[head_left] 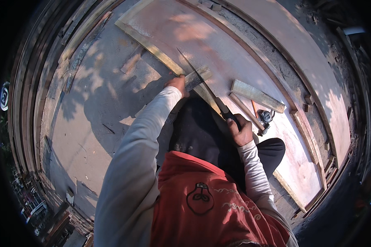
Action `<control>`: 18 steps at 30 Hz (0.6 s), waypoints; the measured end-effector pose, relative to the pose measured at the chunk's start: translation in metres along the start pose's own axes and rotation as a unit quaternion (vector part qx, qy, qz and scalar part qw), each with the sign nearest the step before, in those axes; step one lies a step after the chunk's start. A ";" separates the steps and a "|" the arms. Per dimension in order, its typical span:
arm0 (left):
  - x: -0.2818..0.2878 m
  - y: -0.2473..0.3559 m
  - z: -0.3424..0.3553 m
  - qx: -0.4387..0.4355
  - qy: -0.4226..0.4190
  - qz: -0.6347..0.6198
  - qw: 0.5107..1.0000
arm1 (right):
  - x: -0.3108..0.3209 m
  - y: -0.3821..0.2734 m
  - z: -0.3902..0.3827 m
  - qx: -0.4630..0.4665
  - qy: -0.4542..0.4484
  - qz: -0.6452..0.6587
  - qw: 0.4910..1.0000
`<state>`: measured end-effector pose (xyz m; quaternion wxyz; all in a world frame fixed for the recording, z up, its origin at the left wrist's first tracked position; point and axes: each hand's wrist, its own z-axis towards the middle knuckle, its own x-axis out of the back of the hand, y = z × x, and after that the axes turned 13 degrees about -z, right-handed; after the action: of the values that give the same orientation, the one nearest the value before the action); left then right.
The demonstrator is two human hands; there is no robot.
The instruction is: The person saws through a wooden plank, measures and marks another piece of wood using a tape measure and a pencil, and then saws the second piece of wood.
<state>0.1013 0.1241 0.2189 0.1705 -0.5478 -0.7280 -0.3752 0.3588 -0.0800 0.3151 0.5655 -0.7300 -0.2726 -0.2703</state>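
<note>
My right hand [241, 131] is closed round the dark handle of a handsaw [205, 83]. The saw's thin blade points away and to the left, lying across a short wooden piece [191, 80]. My left hand [177, 85] grips that piece at its left end, close to the blade. The wood rests over the timber edge of a large reddish panel [222, 53]. Whether the teeth have cut into the wood cannot be made out. My legs are bent beneath the saw.
On the panel to the right lie a wooden offcut [257, 96], a hammer [246, 110], an orange pencil [254, 108] and a tape measure [266, 116]. Another wood block [132, 61] sits on the concrete floor [90, 144]. Long timbers [33, 90] line the left; a second framed panel [301, 53] stands far right.
</note>
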 end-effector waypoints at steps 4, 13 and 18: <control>-0.008 -0.009 -0.013 0.014 0.000 -0.005 1.000 | 0.042 0.011 -0.064 0.014 -0.027 0.031 0.999; -0.010 0.017 -0.012 -0.006 -0.003 -0.001 1.000 | -0.006 0.014 -0.003 -0.007 0.015 0.016 1.000; 0.008 -0.009 -0.013 -0.016 0.037 -0.009 0.999 | 0.033 0.018 -0.082 -0.095 0.049 0.201 0.974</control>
<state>0.0880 0.1185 0.2297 0.1853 -0.5300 -0.7198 -0.4082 0.3881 -0.1607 0.3438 0.5491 -0.8059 -0.0655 -0.2116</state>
